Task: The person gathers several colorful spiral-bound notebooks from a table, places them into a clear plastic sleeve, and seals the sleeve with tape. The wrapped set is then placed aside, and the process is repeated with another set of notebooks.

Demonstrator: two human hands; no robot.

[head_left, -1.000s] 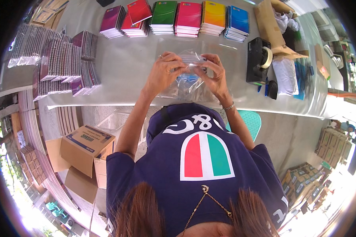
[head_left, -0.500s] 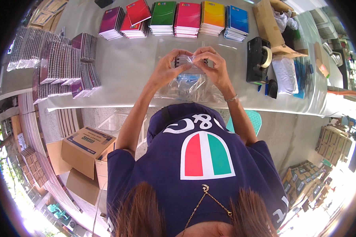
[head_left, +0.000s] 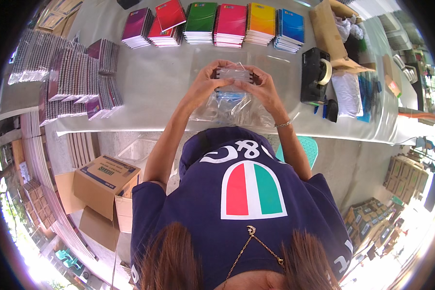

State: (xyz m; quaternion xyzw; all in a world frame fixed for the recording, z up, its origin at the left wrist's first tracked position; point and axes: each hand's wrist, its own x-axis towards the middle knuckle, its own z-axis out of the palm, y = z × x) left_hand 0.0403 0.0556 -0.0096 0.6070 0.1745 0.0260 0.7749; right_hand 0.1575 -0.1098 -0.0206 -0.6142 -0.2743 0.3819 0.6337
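Over the near middle of the table, both my hands are closed on a small pack of spiral notebooks in clear plastic, its pale side facing up. My left hand grips the left end, and my right hand the right end, thumbs on the near side. Beneath and nearer to me lie clear plastic bags with a blue strip among them. Beyond my hands is a row of notebook stacks: purple, red, green, pink, yellow and blue.
Plastic-wrapped notebook packs are piled at the table's left. To the right stand a black tape dispenser, an open cardboard box and a white plastic packet. Another open carton is below the table's edge, left of me.
My fingers have moved from pinching the plastic together at the middle to gripping the pack's two ends. More of its pale side shows. The notebook stacks have stayed put.
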